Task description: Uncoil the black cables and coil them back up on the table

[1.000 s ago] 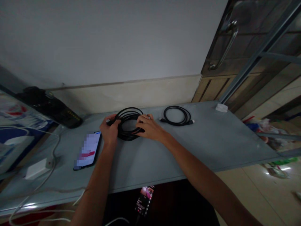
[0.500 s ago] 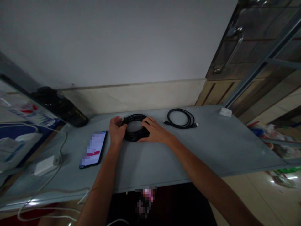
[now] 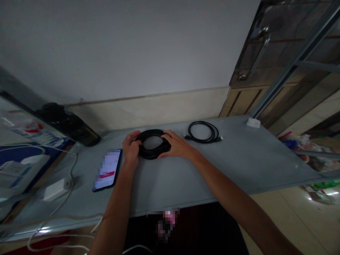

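Note:
A thick coil of black cable [image 3: 151, 154] lies on the grey table, with a hand at either side of it. My left hand [image 3: 131, 147] is closed on the coil's left edge, thumb over the top. On the other side my right hand [image 3: 175, 144] grips the right edge, its fingers curled over the loops and the thumb low at the near side. To the right, apart from both hands, rests a thinner looped black cable [image 3: 203, 132] with a plug at each end. A phone [image 3: 107, 170] with a lit screen lies left of my left forearm.
A black bottle [image 3: 70, 124] leans at the back left. Near the left edge sits a white power adapter [image 3: 57, 189] with a white cord. A crumpled white piece [image 3: 253, 123] lies at the far right corner of the grey table [image 3: 239, 159]. Metal posts frame both sides.
Both hands keep their hold on the coil, and the fingers have shifted slightly on it. The whole view has tilted a little.

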Demonstrator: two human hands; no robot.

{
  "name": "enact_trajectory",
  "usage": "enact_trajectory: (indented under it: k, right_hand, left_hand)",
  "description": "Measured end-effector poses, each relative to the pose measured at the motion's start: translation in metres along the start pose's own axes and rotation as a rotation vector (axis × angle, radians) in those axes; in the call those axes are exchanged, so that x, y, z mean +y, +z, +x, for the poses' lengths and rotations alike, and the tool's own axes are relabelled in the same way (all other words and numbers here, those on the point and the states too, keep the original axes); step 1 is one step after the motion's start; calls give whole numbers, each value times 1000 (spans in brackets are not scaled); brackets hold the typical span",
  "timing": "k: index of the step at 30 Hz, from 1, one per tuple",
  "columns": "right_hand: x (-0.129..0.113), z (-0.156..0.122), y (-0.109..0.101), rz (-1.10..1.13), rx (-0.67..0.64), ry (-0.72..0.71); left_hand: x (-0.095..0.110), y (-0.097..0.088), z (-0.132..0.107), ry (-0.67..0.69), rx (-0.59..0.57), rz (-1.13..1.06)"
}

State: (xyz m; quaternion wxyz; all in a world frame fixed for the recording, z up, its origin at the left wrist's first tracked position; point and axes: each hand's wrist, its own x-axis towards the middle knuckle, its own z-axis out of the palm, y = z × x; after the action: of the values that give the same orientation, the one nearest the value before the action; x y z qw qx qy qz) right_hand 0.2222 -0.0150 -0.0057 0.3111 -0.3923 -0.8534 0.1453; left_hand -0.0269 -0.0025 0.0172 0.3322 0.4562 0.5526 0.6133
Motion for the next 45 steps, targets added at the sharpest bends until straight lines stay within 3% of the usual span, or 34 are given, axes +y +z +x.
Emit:
enact_trajectory:
  k: [6, 12, 21, 28, 33, 35, 40, 45]
  right_hand:
    - [5, -1, 2, 12, 26, 3]
    - [3, -2, -1, 88, 30, -3]
    - [-2, 2, -3, 182, 30, 8]
    - [-4, 3, -2, 117, 39, 20]
    - [-4, 3, -4, 111, 30, 22]
    - [-4, 3, -4, 114, 36, 14]
    - [-1, 3, -6, 107, 39, -7]
    - [1, 3, -4, 76, 54, -10]
  left_hand:
    - [-5, -1, 4, 10, -42, 98]
    - [-8, -7, 3, 278, -77, 457]
    - [8, -2, -8, 306, -73, 376]
    - [25, 1, -22, 437, -190, 372]
    - [24, 6, -30, 532, -517, 500]
    - [20, 8, -30, 549, -585, 533]
    - [13, 10, -30, 587, -617, 580]
    - [7, 15, -33, 632, -553, 655]
